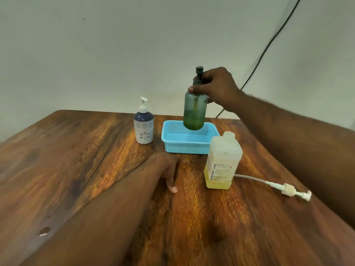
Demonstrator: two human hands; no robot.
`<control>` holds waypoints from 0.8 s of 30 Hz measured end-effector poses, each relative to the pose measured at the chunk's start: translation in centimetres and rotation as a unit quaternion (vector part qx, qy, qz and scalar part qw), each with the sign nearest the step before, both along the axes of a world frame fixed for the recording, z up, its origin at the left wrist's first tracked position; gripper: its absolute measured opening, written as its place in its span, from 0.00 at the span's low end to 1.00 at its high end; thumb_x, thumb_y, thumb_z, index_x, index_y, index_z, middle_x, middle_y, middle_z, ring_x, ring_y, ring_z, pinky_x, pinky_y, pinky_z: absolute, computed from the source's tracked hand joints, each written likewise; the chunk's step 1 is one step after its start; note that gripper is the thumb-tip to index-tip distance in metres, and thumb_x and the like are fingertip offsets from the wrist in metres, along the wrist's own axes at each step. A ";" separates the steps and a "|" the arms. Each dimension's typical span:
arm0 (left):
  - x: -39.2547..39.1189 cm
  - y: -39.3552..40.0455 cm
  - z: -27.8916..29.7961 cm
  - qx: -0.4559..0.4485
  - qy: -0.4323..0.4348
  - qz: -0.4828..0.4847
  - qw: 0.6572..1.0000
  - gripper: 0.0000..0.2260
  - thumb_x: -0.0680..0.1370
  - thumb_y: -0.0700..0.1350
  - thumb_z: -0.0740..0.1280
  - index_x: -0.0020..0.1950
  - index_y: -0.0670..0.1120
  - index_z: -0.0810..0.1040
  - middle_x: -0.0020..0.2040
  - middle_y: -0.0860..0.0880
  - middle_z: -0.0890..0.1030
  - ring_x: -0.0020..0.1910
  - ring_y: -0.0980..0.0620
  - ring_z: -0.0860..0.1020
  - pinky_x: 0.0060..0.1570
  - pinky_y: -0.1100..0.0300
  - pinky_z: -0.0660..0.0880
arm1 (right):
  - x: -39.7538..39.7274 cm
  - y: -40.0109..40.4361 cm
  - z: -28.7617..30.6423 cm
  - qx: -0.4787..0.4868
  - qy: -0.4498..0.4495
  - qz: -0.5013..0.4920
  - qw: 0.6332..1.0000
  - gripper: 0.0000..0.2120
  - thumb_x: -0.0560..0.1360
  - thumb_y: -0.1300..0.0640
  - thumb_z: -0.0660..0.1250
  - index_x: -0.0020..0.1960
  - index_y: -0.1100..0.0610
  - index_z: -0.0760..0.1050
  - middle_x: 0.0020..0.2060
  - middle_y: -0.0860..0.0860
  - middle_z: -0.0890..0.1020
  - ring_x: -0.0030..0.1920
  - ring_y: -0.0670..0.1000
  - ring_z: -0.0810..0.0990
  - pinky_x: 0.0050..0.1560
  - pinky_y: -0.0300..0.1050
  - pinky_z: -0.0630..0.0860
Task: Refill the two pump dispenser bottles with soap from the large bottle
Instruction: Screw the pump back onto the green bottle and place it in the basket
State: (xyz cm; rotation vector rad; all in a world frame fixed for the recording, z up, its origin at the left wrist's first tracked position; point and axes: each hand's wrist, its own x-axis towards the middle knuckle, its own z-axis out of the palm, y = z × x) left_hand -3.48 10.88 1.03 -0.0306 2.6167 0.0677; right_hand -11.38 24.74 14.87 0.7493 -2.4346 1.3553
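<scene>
My right hand (pixel 217 87) grips the neck of a green pump dispenser bottle (pixel 195 110) and holds it upright in the air above a blue basket (pixel 172 138). A white and navy pump dispenser (pixel 144 127) stands on the table left of the basket. The large clear bottle (pixel 221 162), uncapped, holds a low layer of yellow soap and stands in front of the basket's right corner. Its white pump with tube (pixel 286 189) lies on the table to the right. My left hand (pixel 169 169) rests on the table near the basket's front, fingers loosely curled and holding nothing.
The wooden table (pixel 96 179) ends at a pale wall behind the bottles. A black cable (pixel 269 45) runs down the wall at the right. A small wet spot (pixel 44 231) sits at the table's front left.
</scene>
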 end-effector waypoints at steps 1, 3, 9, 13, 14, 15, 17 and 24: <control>-0.3 0.1 -0.1 -0.005 0.000 -0.004 1.000 0.53 0.63 0.51 0.81 0.79 0.50 0.51 0.78 0.45 0.59 0.75 0.40 0.59 0.70 0.46 0.62 | -1.3 0.3 -0.4 0.020 -0.008 0.004 1.000 0.16 0.64 0.57 0.79 0.47 0.63 0.82 0.40 0.59 0.82 0.38 0.52 0.81 0.39 0.60 0.82; -0.8 -0.1 -0.3 -0.007 -0.009 -0.008 1.000 0.54 0.63 0.52 0.81 0.79 0.52 0.49 0.78 0.44 0.58 0.75 0.39 0.59 0.69 0.44 0.63 | -3.8 1.0 -1.5 0.053 -0.027 0.004 0.998 0.17 0.64 0.58 0.80 0.47 0.64 0.81 0.38 0.58 0.80 0.38 0.53 0.80 0.42 0.60 0.82; -1.8 -0.7 -1.1 -0.045 -0.019 -0.021 0.999 0.60 0.61 0.58 0.80 0.79 0.56 0.41 0.80 0.43 0.44 0.77 0.37 0.54 0.71 0.40 0.61 | -8.8 2.5 -7.0 0.063 -0.072 -0.006 0.995 0.16 0.63 0.57 0.80 0.47 0.60 0.82 0.41 0.53 0.83 0.43 0.50 0.82 0.53 0.56 0.81; -2.2 -0.5 -1.3 -0.043 -0.025 -0.009 0.999 0.61 0.61 0.56 0.81 0.78 0.56 0.38 0.80 0.43 0.42 0.77 0.36 0.53 0.70 0.39 0.61 | -10.1 2.7 -10.0 0.040 -0.101 -0.013 0.994 0.18 0.62 0.57 0.80 0.50 0.60 0.82 0.46 0.57 0.85 0.50 0.55 0.84 0.55 0.55 0.80; -2.2 -0.3 -1.2 -0.040 -0.026 -0.007 0.999 0.61 0.61 0.55 0.81 0.78 0.56 0.38 0.79 0.43 0.42 0.76 0.36 0.53 0.70 0.39 0.61 | -10.3 2.8 -10.4 0.034 -0.099 -0.016 0.994 0.18 0.63 0.56 0.80 0.50 0.60 0.82 0.46 0.58 0.85 0.50 0.57 0.84 0.55 0.56 0.80; -2.2 -0.3 -1.2 -0.039 -0.026 -0.007 0.999 0.61 0.62 0.55 0.81 0.78 0.55 0.38 0.79 0.42 0.42 0.76 0.36 0.53 0.70 0.39 0.60 | -10.5 2.8 -10.7 0.028 -0.098 -0.020 0.995 0.18 0.63 0.56 0.80 0.49 0.61 0.82 0.46 0.58 0.84 0.50 0.59 0.83 0.54 0.57 0.80; -2.3 -0.3 -1.2 -0.036 -0.027 -0.005 0.999 0.61 0.62 0.55 0.81 0.78 0.55 0.37 0.79 0.43 0.41 0.77 0.35 0.52 0.71 0.39 0.60 | -10.7 2.8 -10.9 0.011 -0.108 -0.020 0.994 0.19 0.64 0.56 0.80 0.51 0.61 0.81 0.45 0.57 0.84 0.50 0.58 0.83 0.54 0.56 0.80; -2.0 -0.7 -1.1 -0.021 -0.015 -0.006 1.000 0.61 0.60 0.55 0.81 0.78 0.58 0.39 0.79 0.43 0.43 0.76 0.35 0.53 0.70 0.37 0.60 | -9.7 3.1 -9.6 0.025 -0.189 0.005 0.982 0.24 0.66 0.58 0.78 0.60 0.57 0.76 0.53 0.55 0.82 0.55 0.56 0.81 0.54 0.52 0.79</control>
